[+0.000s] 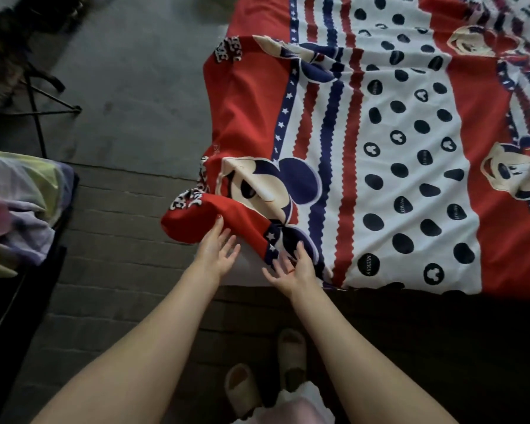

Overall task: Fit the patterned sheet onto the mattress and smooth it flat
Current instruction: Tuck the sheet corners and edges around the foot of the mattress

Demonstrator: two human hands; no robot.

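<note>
Patterned sheet (389, 142) covers most of what I see: red borders, blue and red wavy stripes, a white band of dark dots and cartoon mouse faces, spread over the mattress (248, 275). It lies fairly flat across the middle and right, but its near-left corner is bunched and rolled back, and a pale strip of mattress shows bare just beneath that roll. Along the left side the red edge hangs down toward the floor (129, 87), which is grey concrete farther off and brick-patterned close to me.

At the far left I make out a heap of pale bedding (19, 194), lilac, yellow and pink, resting on a dark frame; I cannot tell what holds it. Above it stand thin black tripod legs (37, 117).

Both forearms reach in from below. My left hand (216, 254) is spread wide, its fingertips touching the underside of the rolled red corner. My right hand (292, 266) is also spread, fingers straight, resting against the starred blue stripe at the folded edge. Neither hand grips the fabric.

Lowest in view, two beige slippers (291, 356) stand on the brick floor.
</note>
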